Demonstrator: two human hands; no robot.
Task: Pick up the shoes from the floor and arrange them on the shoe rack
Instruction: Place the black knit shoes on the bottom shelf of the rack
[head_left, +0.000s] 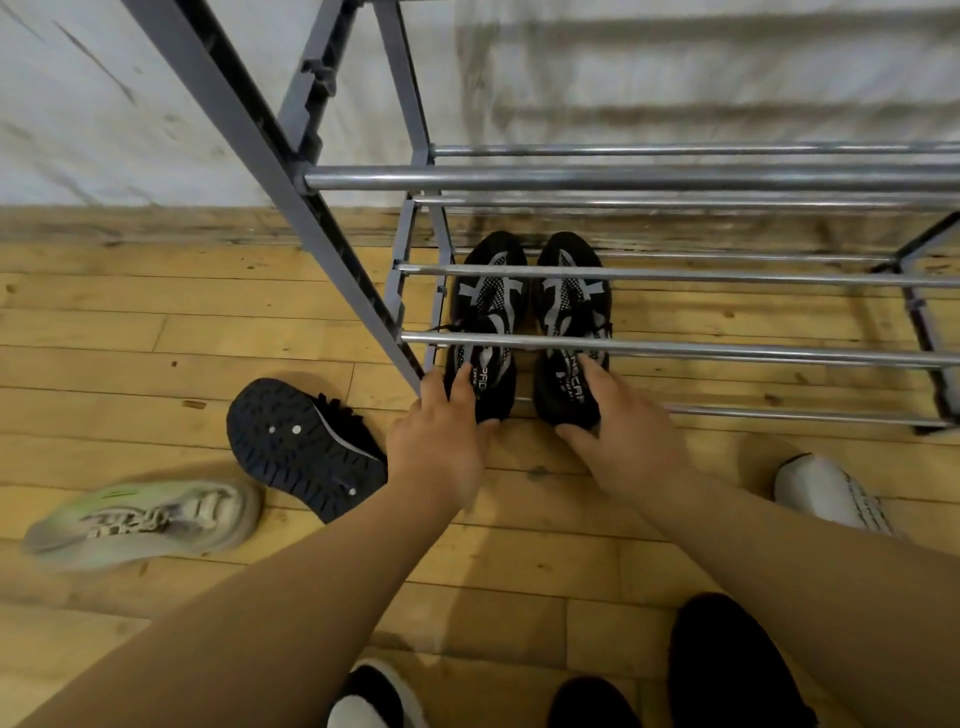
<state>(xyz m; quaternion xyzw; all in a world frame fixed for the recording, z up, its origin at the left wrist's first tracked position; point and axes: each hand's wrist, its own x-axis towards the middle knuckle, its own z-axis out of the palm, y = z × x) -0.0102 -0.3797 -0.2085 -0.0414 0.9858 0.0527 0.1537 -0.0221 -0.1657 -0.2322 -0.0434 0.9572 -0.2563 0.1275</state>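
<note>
A pair of black sneakers with grey straps stands side by side on the lowest tier of the grey metal shoe rack (675, 182), toes toward the wall. My left hand (441, 441) grips the heel of the left black sneaker (488, 312). My right hand (623, 421) grips the heel of the right black sneaker (569, 306). On the floor to the left, a dark sneaker (306, 447) lies on its side with its sole showing. Further left lies a pale green and grey sneaker (145, 519).
A white sneaker (826, 491) sits on the wooden floor at the right. A black and white shoe (374, 696) and dark shapes (727, 670) are at the bottom edge. The rack's upper bars cross over the black pair; a pale wall stands behind it.
</note>
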